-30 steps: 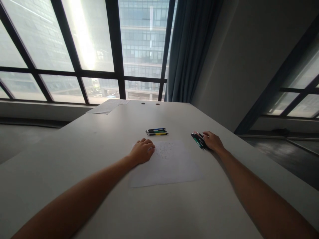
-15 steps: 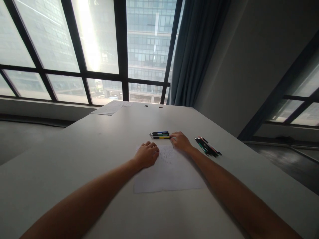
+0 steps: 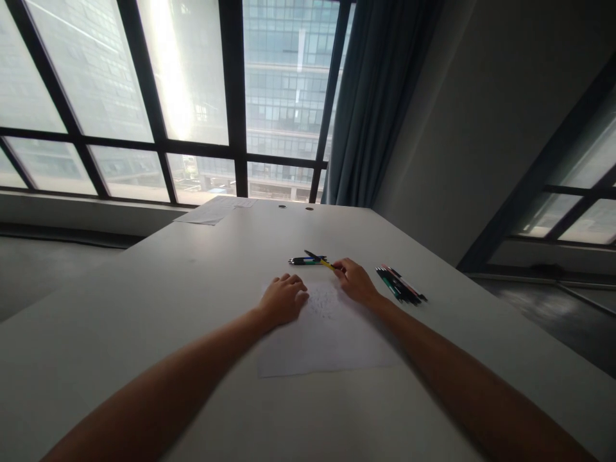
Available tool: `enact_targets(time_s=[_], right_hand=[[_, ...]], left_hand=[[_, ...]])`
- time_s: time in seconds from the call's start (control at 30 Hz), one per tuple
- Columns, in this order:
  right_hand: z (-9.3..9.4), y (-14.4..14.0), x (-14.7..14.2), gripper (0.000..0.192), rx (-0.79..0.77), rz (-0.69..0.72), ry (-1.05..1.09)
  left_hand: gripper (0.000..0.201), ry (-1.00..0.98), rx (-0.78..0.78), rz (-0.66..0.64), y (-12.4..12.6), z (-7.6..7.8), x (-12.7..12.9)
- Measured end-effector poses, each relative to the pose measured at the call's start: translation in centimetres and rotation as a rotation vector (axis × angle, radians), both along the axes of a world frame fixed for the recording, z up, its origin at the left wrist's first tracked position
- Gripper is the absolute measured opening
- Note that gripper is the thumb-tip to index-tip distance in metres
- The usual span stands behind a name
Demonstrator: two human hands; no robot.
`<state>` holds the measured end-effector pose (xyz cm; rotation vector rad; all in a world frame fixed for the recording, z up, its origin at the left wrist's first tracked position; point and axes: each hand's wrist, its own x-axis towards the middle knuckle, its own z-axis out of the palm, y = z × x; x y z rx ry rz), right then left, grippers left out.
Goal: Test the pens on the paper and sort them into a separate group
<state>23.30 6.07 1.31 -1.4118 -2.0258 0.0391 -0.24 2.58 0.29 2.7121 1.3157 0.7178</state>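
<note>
My right hand (image 3: 355, 280) pinches a yellow-and-black pen (image 3: 325, 262) near one end. The pen is tilted, with its far tip raised to the left over a small row of pens (image 3: 301, 260) with dark, blue and green parts. My left hand (image 3: 283, 296) lies palm down on the upper left of a white sheet of paper (image 3: 327, 350), its fingers spread a little and holding nothing. Dark scribbled marks cover the paper's upper middle, between my two hands; they are too small to read.
Several dark, green and reddish pens (image 3: 400, 285) lie in a slanted group right of my right hand. More paper sheets (image 3: 206, 210) lie at the white table's (image 3: 231, 240) far left corner. Two round dark discs (image 3: 282, 206) sit near its far edge, before the window and curtain (image 3: 373, 122).
My right hand has taken hold of the yellow-and-black pen and lifted it from the row, drawing slightly back to the right. My left hand has stayed on the paper.
</note>
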Motion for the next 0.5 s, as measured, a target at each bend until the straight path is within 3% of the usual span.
enact_targets(time_s=[0.13,0.3,0.37,0.5], right_hand=[[-0.3,-3.1,-1.3,0.017,-0.008,0.192,0.224],[-0.9,-5.3,-3.7,0.022,0.052,0.463,0.168],[-1.1,-5.5,-4.1,0.028,0.085,0.476,0.136],[-1.1,-5.4,-3.5,0.024,0.241,0.340,0.160]], left_hand=[[0.035,-0.217,0.010,-0.003,0.2,0.2,0.2],[0.031,-0.592,-0.057,-0.060,0.0,-0.4,0.8],[0.030,-0.679,-0.056,-0.079,-0.2,-0.5,0.8],[0.030,-0.674,-0.026,-0.052,-0.4,-0.2,0.5]])
